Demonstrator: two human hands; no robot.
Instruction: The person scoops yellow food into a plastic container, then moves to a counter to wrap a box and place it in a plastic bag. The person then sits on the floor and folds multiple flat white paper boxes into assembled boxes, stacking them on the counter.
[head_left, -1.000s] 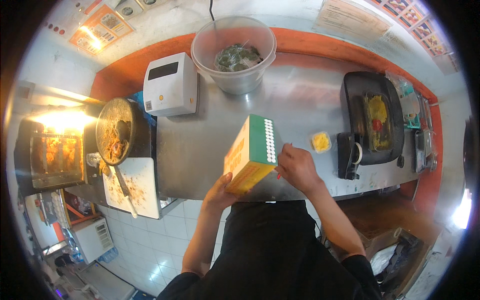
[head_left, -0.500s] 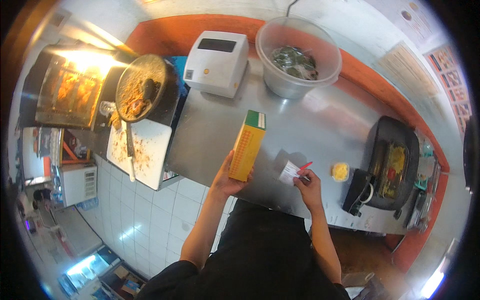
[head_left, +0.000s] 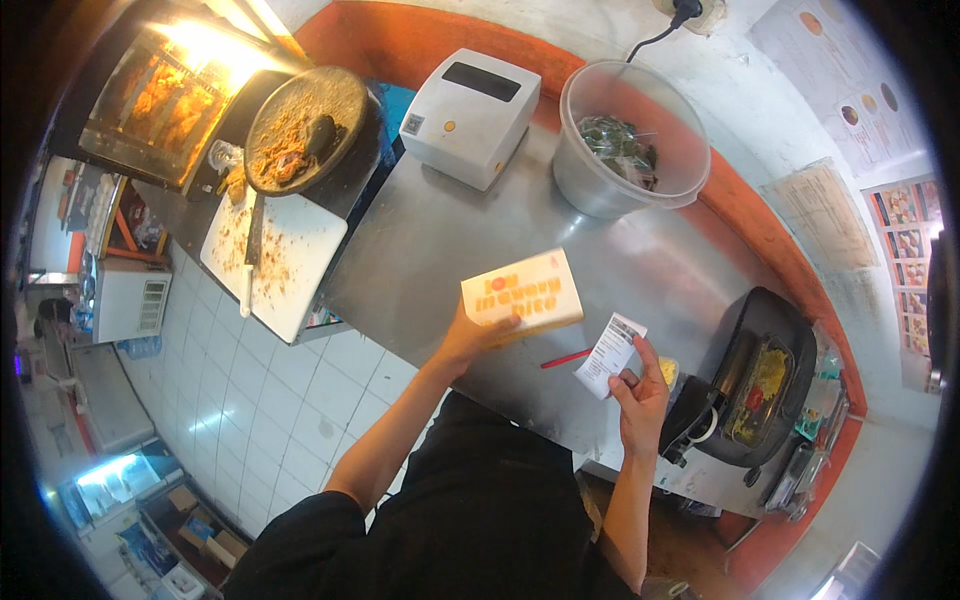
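Note:
My left hand (head_left: pixel 470 335) is closed round a small carton box (head_left: pixel 522 290) with a pale top face and orange-yellow print, held above the steel table. In my right hand (head_left: pixel 641 400), a white printed paper slip (head_left: pixel 610 355) is pinched between thumb and fingers, tilted with its print facing up. Just left of the slip, a thin red pen (head_left: pixel 566 358) appears against the tabletop. Behind my right fingers a small tub of yellow food (head_left: pixel 669 371) is partly hidden.
On the steel table (head_left: pixel 400 280) stand a white label printer (head_left: pixel 472 118), a clear bucket (head_left: pixel 590 185) of bagged greens and a black electric pan (head_left: pixel 775 325). At left are a stone mortar (head_left: pixel 350 120), a white cutting board (head_left: pixel 305 250) with a knife (head_left: pixel 252 250), and a lit food display (head_left: pixel 160 100).
My left hand has turned the box from upright to lying flatter. My right hand has raised the slip towards me. The red pen now shows on the slip's left instead of its right.

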